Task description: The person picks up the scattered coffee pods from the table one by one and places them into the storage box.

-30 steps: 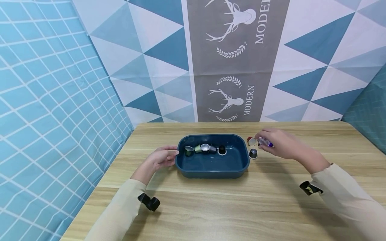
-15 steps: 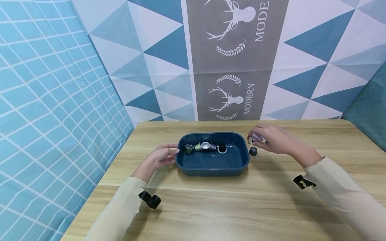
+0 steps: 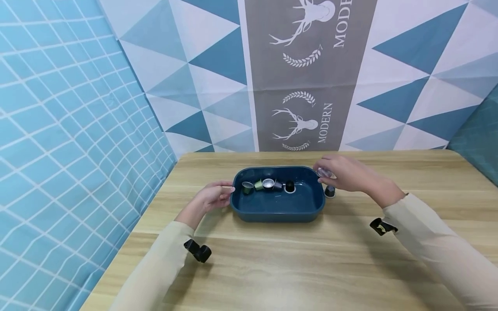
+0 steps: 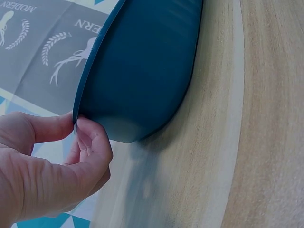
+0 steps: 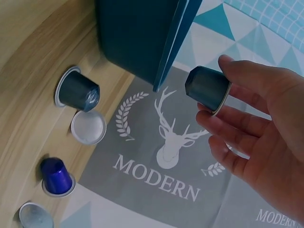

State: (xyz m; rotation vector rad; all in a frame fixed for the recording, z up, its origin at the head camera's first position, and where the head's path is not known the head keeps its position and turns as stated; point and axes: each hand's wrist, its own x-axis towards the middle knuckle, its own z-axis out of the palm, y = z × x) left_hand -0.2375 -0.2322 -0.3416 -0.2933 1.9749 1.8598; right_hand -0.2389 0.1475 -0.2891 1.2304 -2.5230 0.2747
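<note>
My left hand (image 3: 212, 196) pinches the left rim of a dark blue tray (image 3: 278, 217) between thumb and fingers; the left wrist view shows this grip on the tray wall (image 4: 137, 61) closely. A dark teal coffee capsule (image 5: 206, 88) is held by its edge in my right hand (image 3: 346, 173), which is raised beside the tray's right rim. Inside the tray lie several capsules in a row: a dark green one (image 3: 247, 188), a light green one (image 3: 258, 185), one showing its silver foil (image 3: 268, 184), a purple one (image 3: 278, 185) and a black one (image 3: 289, 186).
Right of the tray a dark capsule (image 5: 78, 90) rests on the wooden table (image 3: 253, 263). Near it in the right wrist view are a foil-faced capsule (image 5: 89, 127), a blue one (image 5: 56, 175) and another foil-faced one (image 5: 35, 216). A patterned cloth (image 3: 218, 86) hangs behind.
My right hand has carried the capsule left from the table to the tray's right rim. My left hand keeps its grip on the tray. The head view has shifted slightly.
</note>
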